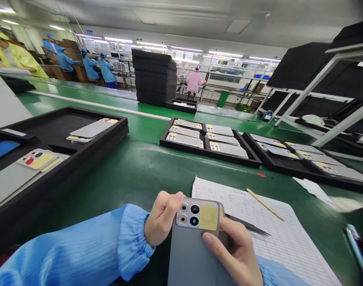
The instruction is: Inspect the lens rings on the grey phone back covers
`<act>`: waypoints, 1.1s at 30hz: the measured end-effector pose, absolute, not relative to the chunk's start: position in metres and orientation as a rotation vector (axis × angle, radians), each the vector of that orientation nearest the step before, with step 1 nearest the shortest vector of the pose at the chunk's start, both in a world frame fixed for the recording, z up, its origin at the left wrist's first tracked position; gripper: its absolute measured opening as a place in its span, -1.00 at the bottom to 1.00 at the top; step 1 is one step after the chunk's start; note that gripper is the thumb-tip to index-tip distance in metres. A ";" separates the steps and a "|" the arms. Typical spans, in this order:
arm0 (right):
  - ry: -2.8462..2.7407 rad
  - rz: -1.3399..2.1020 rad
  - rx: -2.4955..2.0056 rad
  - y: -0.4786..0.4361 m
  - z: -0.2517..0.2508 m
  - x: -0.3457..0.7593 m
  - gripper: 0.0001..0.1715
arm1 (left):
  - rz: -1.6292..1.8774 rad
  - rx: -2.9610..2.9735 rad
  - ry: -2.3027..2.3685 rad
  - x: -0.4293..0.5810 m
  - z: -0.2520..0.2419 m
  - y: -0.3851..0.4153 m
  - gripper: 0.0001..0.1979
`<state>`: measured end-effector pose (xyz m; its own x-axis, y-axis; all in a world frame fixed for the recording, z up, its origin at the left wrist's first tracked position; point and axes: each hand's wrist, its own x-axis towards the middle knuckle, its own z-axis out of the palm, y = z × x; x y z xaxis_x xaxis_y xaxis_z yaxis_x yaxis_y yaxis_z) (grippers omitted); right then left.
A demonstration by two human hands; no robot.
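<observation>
Both my hands hold one grey phone back cover (190,250) low in the middle of the view. It has a camera block with three lenses and a yellow sticker (208,217) on it. My left hand (161,219), in a blue sleeve, grips the cover's upper left corner with the thumb by the lenses. My right hand (233,250) holds the right side, its thumb just below the yellow sticker, and black tweezers (248,225) stick out from it to the right.
A printed sheet (288,238) with a wooden stick (264,203) lies on the green bench (139,171). Black trays of grey covers sit ahead (209,140), at the right (303,157) and at the left (53,147). A stack of black trays (154,77) stands beyond. Several people in blue work at the far left.
</observation>
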<state>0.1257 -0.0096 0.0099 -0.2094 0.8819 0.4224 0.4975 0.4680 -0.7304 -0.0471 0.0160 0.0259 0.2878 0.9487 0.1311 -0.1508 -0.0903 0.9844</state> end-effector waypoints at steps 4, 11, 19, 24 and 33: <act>-1.884 0.596 -1.118 -0.008 0.013 0.124 -0.78 | 1.114 1.325 0.823 -0.048 0.025 0.017 -0.53; -1.859 0.660 -1.084 -0.007 0.013 0.123 -0.77 | 1.165 1.275 0.794 -0.046 0.022 0.017 -0.54; -1.733 0.984 -1.078 -0.004 0.019 0.121 -0.72 | 1.127 1.129 0.864 -0.043 0.030 0.017 -0.52; -1.681 1.061 -1.161 -0.005 0.018 0.122 -0.69 | 1.120 1.028 0.831 -0.041 0.031 0.017 -0.52; -1.752 0.926 -1.109 -0.006 0.020 0.120 -0.72 | 1.121 1.122 0.866 -0.043 0.027 0.018 -0.52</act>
